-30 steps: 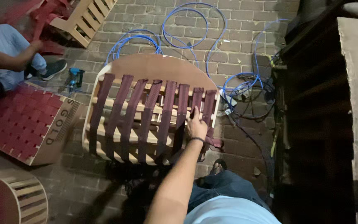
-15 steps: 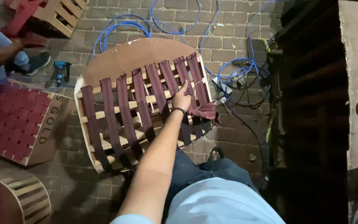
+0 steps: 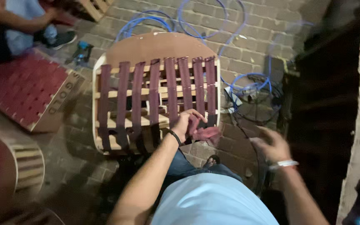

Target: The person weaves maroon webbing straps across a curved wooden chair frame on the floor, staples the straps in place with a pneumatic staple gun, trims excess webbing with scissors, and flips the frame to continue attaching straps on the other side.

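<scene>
Wooden seat frame point(image 3: 157, 46) on brick paving, crossed by maroon webbing straps point(image 3: 171, 89). Left of the frame: a finished woven panel point(image 3: 19, 93). At the frame's near right corner, the left hand point(image 3: 185, 123) pinches a loose strap end point(image 3: 205, 133). Right of the frame, the right hand point(image 3: 271, 143) hangs empty, fingers spread, motion-blurred.

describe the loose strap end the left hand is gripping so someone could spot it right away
Find the curved wooden seat frame standing on the brick floor, strung with maroon webbing straps. At its lower right corner the left hand grips a loose strap end. Unlike the taut straps, it hangs crumpled off the frame.
</scene>
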